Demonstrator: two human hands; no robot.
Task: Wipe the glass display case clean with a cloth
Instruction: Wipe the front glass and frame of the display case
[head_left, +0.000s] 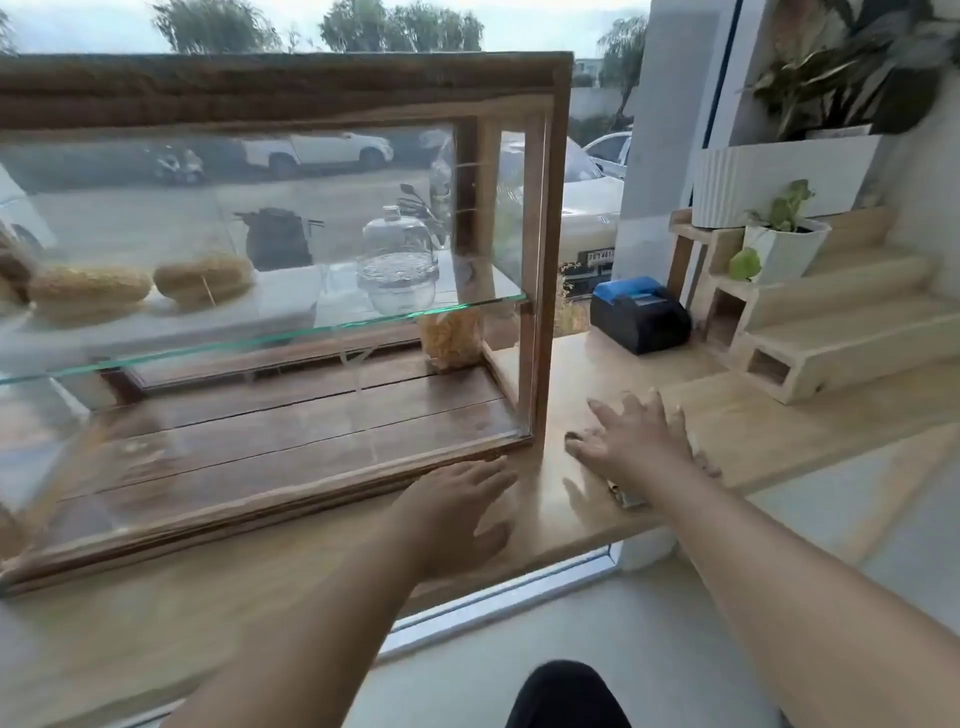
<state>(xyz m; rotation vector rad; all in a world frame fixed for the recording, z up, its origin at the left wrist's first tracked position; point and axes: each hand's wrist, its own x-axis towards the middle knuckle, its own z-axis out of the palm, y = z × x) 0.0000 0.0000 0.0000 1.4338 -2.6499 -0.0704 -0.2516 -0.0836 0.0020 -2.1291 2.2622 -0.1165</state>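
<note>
My left hand (457, 512) and right hand (631, 441) are empty, fingers (602, 413) released, so I'd get a cloth before wiping the wood-framed glass display case (270, 98).

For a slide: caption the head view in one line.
Left hand open at the glass display case's lower corner, right hand spread over the wooden counter beside it.

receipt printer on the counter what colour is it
The receipt printer is black with a blue top; head view.
</note>
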